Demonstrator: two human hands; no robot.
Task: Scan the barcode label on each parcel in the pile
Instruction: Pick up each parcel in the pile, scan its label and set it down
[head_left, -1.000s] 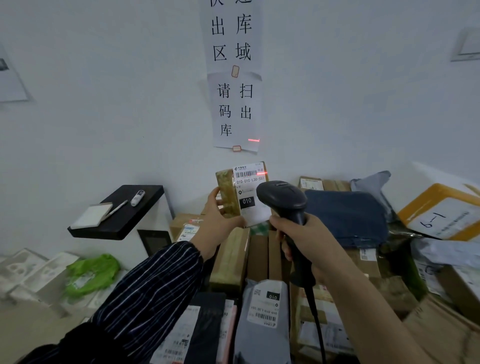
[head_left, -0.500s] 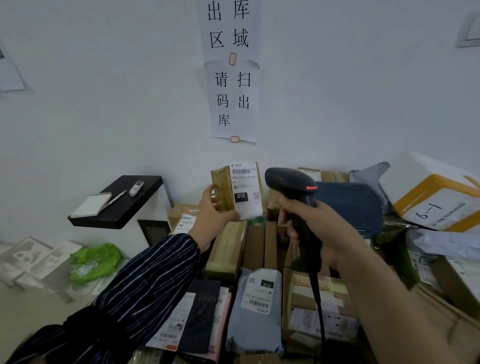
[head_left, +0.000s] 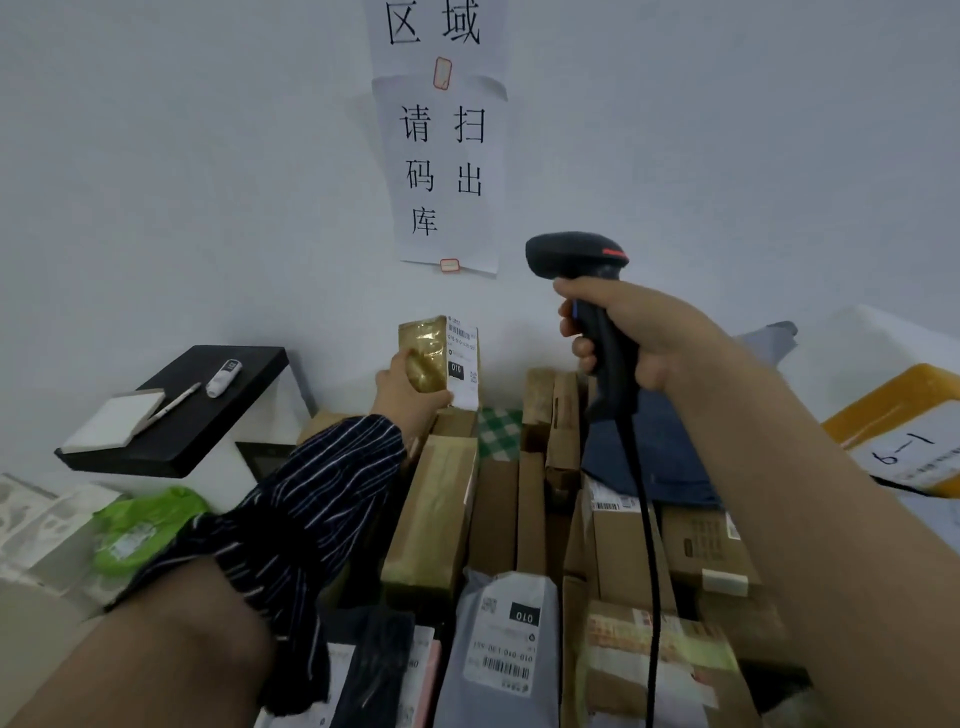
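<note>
My left hand (head_left: 410, 389) grips a small tape-wrapped brown parcel (head_left: 427, 358) upright at the back of the pile, near the wall. Its white barcode label (head_left: 462, 358) faces right. My right hand (head_left: 623, 332) holds a black corded barcode scanner (head_left: 576, 257) by the handle, raised above and to the right of that parcel, its head pointing left. Below lies the pile: brown boxes (head_left: 436, 519) standing on edge, a grey mailer bag (head_left: 506, 644) with a label, a dark blue bag (head_left: 660, 457).
A black shelf (head_left: 171, 415) at the left carries a notepad, a pen and a small white device. A green bag (head_left: 140, 530) lies below it. A yellow-edged box (head_left: 904, 436) marked 6-1 sits at the right. Paper signs (head_left: 447, 171) hang on the wall.
My left hand has carried the small parcel down and away toward the back of the pile. My right hand has lifted the scanner up and to the right, away from the label.
</note>
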